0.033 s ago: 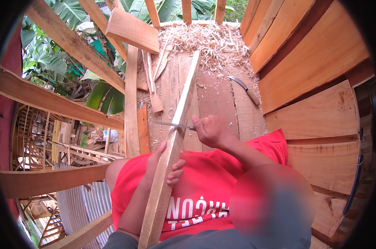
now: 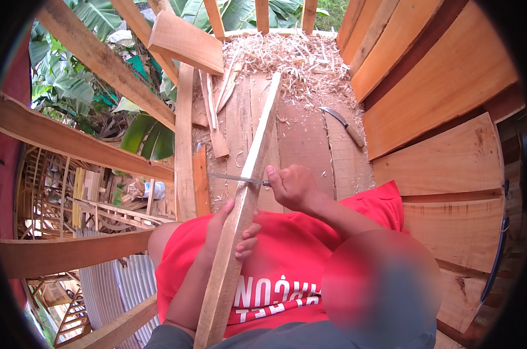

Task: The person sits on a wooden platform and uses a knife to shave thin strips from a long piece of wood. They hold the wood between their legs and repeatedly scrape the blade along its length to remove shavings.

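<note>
A long, squared wooden beam (image 2: 227,247) runs from my lap up across the plank floor; its far half has a pale, bright upper face. My left hand (image 2: 231,232) is wrapped round the beam's near part, thumb on one side and fingers on the other. Across the beam's top lies a slim, straight metal blade (image 2: 225,176), its tip sticking out past the left side. My right hand (image 2: 294,186) is closed on the blade's handle, just right of the beam. That handle is mostly hidden in my fist, so I cannot tell whether it is a knife or a file.
A curved knife (image 2: 344,124) with a brown handle lies on the floor at right. Curly wood shavings (image 2: 292,55) pile up at the far end. Wood strips (image 2: 210,99) and a thick block (image 2: 188,43) are at far left. Plank walls (image 2: 438,168) rise on the right, open framing on the left.
My right hand and the metal blade have shifted slightly left and a little down across the beam. My left hand and the beam look unmoved.
</note>
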`<action>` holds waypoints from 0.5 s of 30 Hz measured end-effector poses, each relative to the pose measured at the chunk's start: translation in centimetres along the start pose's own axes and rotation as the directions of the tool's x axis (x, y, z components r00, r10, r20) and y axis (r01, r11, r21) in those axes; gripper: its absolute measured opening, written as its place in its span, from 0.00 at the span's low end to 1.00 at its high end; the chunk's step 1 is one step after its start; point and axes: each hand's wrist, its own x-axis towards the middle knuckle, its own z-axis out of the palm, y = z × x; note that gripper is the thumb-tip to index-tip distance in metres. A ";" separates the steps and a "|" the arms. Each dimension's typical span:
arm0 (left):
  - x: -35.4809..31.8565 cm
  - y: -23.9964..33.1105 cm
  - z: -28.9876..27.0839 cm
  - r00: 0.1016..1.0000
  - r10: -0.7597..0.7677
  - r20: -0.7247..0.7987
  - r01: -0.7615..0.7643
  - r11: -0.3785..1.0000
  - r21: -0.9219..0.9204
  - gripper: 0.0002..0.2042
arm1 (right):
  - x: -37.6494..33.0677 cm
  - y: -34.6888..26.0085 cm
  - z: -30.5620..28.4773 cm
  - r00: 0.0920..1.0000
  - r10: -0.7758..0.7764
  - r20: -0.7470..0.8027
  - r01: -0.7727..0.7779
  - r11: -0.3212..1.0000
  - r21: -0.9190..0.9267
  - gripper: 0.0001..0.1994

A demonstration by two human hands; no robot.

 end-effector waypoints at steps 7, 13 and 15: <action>0.2 -0.1 -1.0 0.997 -0.003 0.071 0.009 0.996 -0.084 0.27 | 1.8 2.9 1.8 0.969 -0.164 -0.184 0.142 0.982 -0.126 0.26; 0.4 0.5 -1.4 0.988 0.010 0.152 0.008 0.993 -0.120 0.27 | 0.8 1.0 2.3 0.965 -0.104 -0.241 0.069 0.986 -0.150 0.25; 0.2 0.6 -1.6 0.987 0.018 0.157 -0.004 0.996 -0.089 0.27 | -0.1 -0.9 1.9 0.973 -0.100 -0.208 0.070 0.987 -0.146 0.25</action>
